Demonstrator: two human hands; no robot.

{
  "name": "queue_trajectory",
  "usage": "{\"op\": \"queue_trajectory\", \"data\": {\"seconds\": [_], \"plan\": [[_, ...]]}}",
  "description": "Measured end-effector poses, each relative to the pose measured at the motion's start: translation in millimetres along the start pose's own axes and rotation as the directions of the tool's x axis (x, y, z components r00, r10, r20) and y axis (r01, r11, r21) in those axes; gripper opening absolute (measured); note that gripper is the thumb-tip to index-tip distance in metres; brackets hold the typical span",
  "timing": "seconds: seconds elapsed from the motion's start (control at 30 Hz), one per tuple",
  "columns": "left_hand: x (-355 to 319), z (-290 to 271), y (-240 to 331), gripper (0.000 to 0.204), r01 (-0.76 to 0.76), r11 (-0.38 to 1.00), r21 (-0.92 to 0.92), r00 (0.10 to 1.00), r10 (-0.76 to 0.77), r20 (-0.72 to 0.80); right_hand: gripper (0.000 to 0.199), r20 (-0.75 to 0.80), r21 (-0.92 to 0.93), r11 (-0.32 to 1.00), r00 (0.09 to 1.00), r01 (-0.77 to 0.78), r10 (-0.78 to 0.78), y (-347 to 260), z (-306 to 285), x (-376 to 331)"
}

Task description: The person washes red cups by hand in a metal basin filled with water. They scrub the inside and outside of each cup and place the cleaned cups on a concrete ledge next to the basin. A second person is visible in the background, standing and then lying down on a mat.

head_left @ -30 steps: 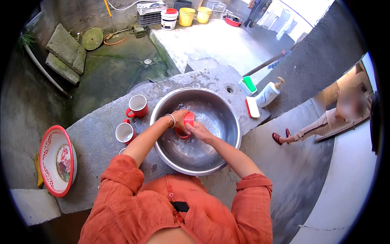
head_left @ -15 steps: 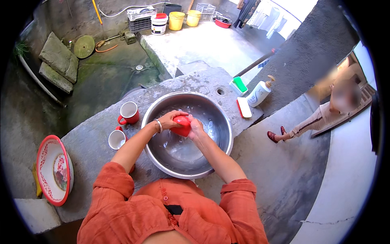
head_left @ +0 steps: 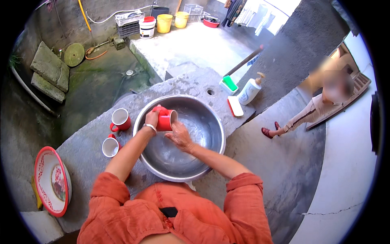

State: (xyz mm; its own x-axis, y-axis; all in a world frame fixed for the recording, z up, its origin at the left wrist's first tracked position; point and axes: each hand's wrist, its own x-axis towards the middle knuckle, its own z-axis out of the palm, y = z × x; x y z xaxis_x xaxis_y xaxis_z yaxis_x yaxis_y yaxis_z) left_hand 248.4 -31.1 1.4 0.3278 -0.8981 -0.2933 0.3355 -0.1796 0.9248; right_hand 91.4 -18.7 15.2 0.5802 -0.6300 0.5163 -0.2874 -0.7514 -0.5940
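Observation:
Over the wide steel basin (head_left: 219, 134), my left hand (head_left: 152, 116) is closed round a red mug (head_left: 165, 120), which lies tilted with its pale mouth toward the right. My right hand (head_left: 181, 137) is at the mug's mouth, thumb and fingers apart; whether its fingertips reach inside is hard to make out. Shallow water shines in the bottom of the basin. Left of the basin, on the concrete ledge (head_left: 91, 162), stand two more red mugs with white insides, a farther mug (head_left: 120, 118) and a nearer mug (head_left: 110, 147).
A red-rimmed enamel basin (head_left: 65, 203) leans at the left. Right of the steel basin are a brush (head_left: 235, 106), a green scrubber in a box (head_left: 230, 83) and a pump bottle (head_left: 249, 92). A person (head_left: 315, 107) sits at the right. Buckets (head_left: 164, 23) line the back.
The mug has turned, so its mouth now faces right, and it has shifted left within the basin. My right hand has come off its side to its mouth. The view has shifted slightly.

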Motion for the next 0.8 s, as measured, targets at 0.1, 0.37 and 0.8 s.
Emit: {"op": "queue_trajectory", "data": {"seconds": [0.1, 0.37, 0.8], "plan": [[4, 11, -19, 0.028, -0.217, 0.974, 0.061, 0.974, 0.220, -0.047, 0.043, 0.082, 0.743, 0.430, 0.708, -0.513, 0.702, -29, 17, 15], [-12, -2, 25, 0.035, 0.423, 0.869, -0.259, 0.873, -0.314, 0.373, 0.018, 0.001, -0.200, 0.979, 1.000, 0.026, -0.027, -4, 9, -5], [-41, 2, 41, 0.055, 0.463, 0.868, -0.178, 0.796, -0.319, 0.515, 0.021, 0.048, -0.072, 0.985, 0.987, 0.157, -0.154, -11, -18, -1]]}}
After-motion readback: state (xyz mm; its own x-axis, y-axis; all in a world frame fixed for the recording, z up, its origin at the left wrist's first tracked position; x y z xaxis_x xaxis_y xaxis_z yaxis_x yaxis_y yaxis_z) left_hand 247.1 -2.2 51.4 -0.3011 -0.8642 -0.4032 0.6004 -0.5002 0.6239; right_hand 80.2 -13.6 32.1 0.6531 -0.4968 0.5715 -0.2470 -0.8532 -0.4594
